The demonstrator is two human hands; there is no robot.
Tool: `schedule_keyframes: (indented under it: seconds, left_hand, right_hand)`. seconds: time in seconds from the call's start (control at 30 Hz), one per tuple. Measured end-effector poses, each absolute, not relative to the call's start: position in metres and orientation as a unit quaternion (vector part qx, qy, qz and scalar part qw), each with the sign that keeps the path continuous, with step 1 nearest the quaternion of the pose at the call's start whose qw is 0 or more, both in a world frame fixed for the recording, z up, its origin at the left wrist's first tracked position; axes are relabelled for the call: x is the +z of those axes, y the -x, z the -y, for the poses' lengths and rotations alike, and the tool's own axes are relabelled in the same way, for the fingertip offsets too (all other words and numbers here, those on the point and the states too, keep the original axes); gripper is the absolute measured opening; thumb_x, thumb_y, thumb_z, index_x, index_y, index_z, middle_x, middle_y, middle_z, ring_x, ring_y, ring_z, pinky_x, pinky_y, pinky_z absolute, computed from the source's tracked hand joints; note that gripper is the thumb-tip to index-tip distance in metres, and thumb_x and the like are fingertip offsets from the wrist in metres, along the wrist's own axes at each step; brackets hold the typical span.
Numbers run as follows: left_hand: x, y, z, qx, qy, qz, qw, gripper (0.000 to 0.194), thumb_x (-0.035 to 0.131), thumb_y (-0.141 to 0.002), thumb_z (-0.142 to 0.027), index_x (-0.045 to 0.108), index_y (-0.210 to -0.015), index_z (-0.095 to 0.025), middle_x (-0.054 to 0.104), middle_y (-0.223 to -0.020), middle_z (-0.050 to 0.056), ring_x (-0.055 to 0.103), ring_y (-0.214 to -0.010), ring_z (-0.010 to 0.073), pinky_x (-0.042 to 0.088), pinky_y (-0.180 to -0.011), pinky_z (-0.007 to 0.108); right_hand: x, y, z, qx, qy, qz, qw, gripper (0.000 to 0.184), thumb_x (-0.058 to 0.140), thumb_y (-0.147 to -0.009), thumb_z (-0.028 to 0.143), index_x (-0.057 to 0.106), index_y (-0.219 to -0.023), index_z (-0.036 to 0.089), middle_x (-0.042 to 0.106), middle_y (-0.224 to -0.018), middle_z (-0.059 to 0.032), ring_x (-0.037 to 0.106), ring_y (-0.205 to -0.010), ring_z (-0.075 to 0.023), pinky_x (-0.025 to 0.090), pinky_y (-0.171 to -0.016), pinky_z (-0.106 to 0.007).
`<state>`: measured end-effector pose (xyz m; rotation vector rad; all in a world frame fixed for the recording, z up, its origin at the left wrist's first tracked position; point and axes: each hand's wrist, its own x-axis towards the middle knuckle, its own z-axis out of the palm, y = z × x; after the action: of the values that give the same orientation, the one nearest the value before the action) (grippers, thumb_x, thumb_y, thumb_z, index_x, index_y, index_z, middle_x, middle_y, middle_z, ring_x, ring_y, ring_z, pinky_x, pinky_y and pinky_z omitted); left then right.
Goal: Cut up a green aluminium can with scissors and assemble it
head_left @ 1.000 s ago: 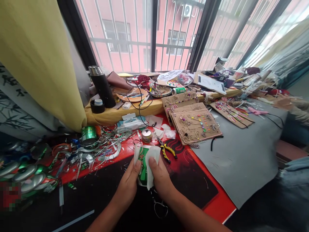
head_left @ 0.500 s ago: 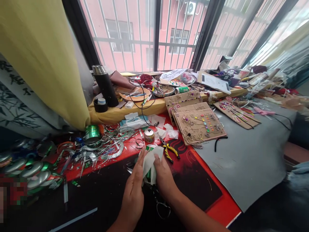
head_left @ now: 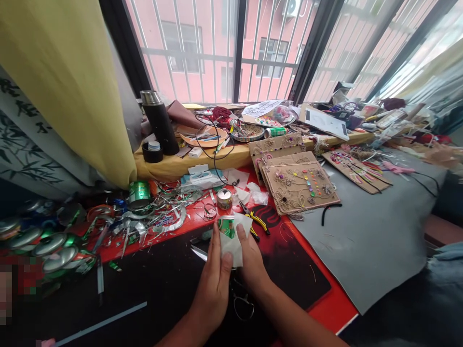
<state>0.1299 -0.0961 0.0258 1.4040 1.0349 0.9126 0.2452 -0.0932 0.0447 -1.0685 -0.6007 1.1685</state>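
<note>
Between my palms is a green can piece (head_left: 226,226) with a silvery upper edge, partly covered by a white wipe (head_left: 233,248). My left hand (head_left: 213,274) presses on its left side, fingers straight and together, thumb over the wipe. On the other side, my right hand (head_left: 252,255) is closed round it, thumb on the wipe. Whether it is a whole can or a cut piece is hidden. Yellow-and-black pliers (head_left: 259,222) lie just beyond my right hand. Scissors (head_left: 200,252) show their blades left of my hands, and a metal loop (head_left: 243,308) hangs or lies below them.
Cut cans (head_left: 60,258) and metal scraps (head_left: 170,217) crowd the left. A small round tin (head_left: 224,198) stands ahead, near a wipes pack (head_left: 202,178). Decorated cardboard panels (head_left: 300,185) lean at the ledge. A black thermos (head_left: 159,123) stands on the ledge. A grey sheet (head_left: 365,241) covers the right.
My left hand has shifted from holding the can piece's edge to lying along its side. The wipe has been drawn across the green front, and the can piece has turned in my hands.
</note>
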Motion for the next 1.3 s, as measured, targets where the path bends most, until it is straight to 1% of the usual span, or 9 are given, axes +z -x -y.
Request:
schedule_keyframes:
  seconds: [0.13, 0.27, 0.4, 0.57, 0.73, 0.87, 0.97, 1.07, 1.3]
  left_hand:
    - [0.027, -0.126, 0.098, 0.383, -0.584, -0.434, 0.569, 0.088, 0.05, -0.105, -0.067, 0.021, -0.175, -0.024, 0.017, -0.184, 0.01, 0.013, -0.169, 0.0275, 0.014, -0.137, 0.047]
    - [0.048, -0.126, 0.067, 0.4, -0.54, -0.454, 0.585, 0.081, 0.054, -0.1, -0.073, 0.049, -0.163, -0.024, 0.039, -0.177, 0.011, 0.028, -0.166, 0.0319, 0.021, -0.136, 0.049]
    - [0.062, -0.129, 0.043, 0.396, -0.499, -0.477, 0.605, 0.073, 0.059, -0.096, -0.075, 0.07, -0.142, -0.019, 0.061, -0.16, 0.014, 0.047, -0.157, 0.0389, 0.032, -0.132, 0.053]
    - [0.052, -0.134, 0.067, 0.426, -0.497, -0.465, 0.596, 0.074, 0.058, -0.099, -0.072, 0.059, -0.155, -0.024, 0.05, -0.171, 0.011, 0.038, -0.162, 0.0334, 0.025, -0.135, 0.049]
    - [0.035, -0.128, 0.103, 0.393, -0.543, -0.436, 0.6, 0.086, 0.054, -0.102, -0.07, 0.032, -0.171, -0.024, 0.033, -0.179, 0.015, 0.025, -0.167, 0.031, 0.022, -0.135, 0.05]
    - [0.043, -0.128, 0.086, 0.406, -0.527, -0.429, 0.612, 0.081, 0.058, -0.099, -0.072, 0.048, -0.161, -0.021, 0.048, -0.171, 0.016, 0.041, -0.161, 0.0338, 0.03, -0.132, 0.047]
    - [0.054, -0.133, 0.061, 0.412, -0.478, -0.449, 0.633, 0.084, 0.063, -0.09, -0.081, 0.063, -0.145, -0.017, 0.071, -0.147, 0.019, 0.063, -0.141, 0.0388, 0.047, -0.12, 0.049]
    - [0.056, -0.136, 0.05, 0.414, -0.465, -0.464, 0.63, 0.081, 0.063, -0.09, -0.08, 0.066, -0.138, -0.016, 0.079, -0.131, 0.017, 0.072, -0.126, 0.038, 0.055, -0.11, 0.049]
    - [0.043, -0.131, 0.068, 0.436, -0.544, -0.467, 0.544, 0.068, 0.059, -0.095, -0.076, 0.066, -0.133, -0.02, 0.075, -0.138, 0.015, 0.069, -0.131, 0.035, 0.05, -0.114, 0.047]
  right_hand:
    - [0.047, -0.245, 0.094, 0.533, 0.479, 0.265, 0.646, 0.074, 0.072, -0.089, 0.078, 0.072, -0.134, 0.019, 0.081, -0.118, -0.0123, 0.076, -0.109, -0.0334, 0.062, -0.097, -0.045]
    - [0.049, -0.236, 0.1, 0.48, 0.486, 0.334, 0.65, 0.073, 0.07, -0.095, 0.074, 0.065, -0.144, 0.021, 0.074, -0.137, -0.0123, 0.069, -0.127, -0.0323, 0.05, -0.117, -0.045]
    - [0.047, -0.226, 0.104, 0.469, 0.476, 0.38, 0.639, 0.077, 0.071, -0.099, 0.064, 0.048, -0.162, 0.024, 0.065, -0.152, -0.012, 0.06, -0.141, -0.0303, 0.044, -0.123, -0.043]
    - [0.044, -0.231, 0.102, 0.451, 0.49, 0.36, 0.653, 0.071, 0.068, -0.098, 0.069, 0.059, -0.151, 0.023, 0.071, -0.143, -0.0123, 0.065, -0.132, -0.0306, 0.047, -0.119, -0.042]
    - [0.045, -0.243, 0.097, 0.498, 0.499, 0.328, 0.628, 0.066, 0.065, -0.097, 0.074, 0.069, -0.132, 0.018, 0.079, -0.118, -0.0122, 0.074, -0.104, -0.0314, 0.06, -0.092, -0.041]
    - [0.047, -0.237, 0.098, 0.454, 0.497, 0.353, 0.65, 0.069, 0.069, -0.096, 0.071, 0.064, -0.145, 0.023, 0.077, -0.124, -0.0103, 0.072, -0.111, -0.0301, 0.056, -0.103, -0.041]
    - [0.045, -0.229, 0.102, 0.439, 0.491, 0.379, 0.65, 0.073, 0.07, -0.098, 0.066, 0.055, -0.156, 0.023, 0.074, -0.133, -0.0112, 0.064, -0.132, -0.0308, 0.043, -0.122, -0.044]
    - [0.043, -0.225, 0.106, 0.441, 0.491, 0.411, 0.629, 0.076, 0.067, -0.1, 0.066, 0.051, -0.161, 0.022, 0.073, -0.137, -0.013, 0.056, -0.145, -0.031, 0.033, -0.13, -0.047]
    - [0.043, -0.231, 0.105, 0.463, 0.478, 0.405, 0.626, 0.07, 0.061, -0.103, 0.068, 0.053, -0.158, 0.025, 0.073, -0.138, -0.0111, 0.064, -0.132, -0.0301, 0.046, -0.119, -0.042]
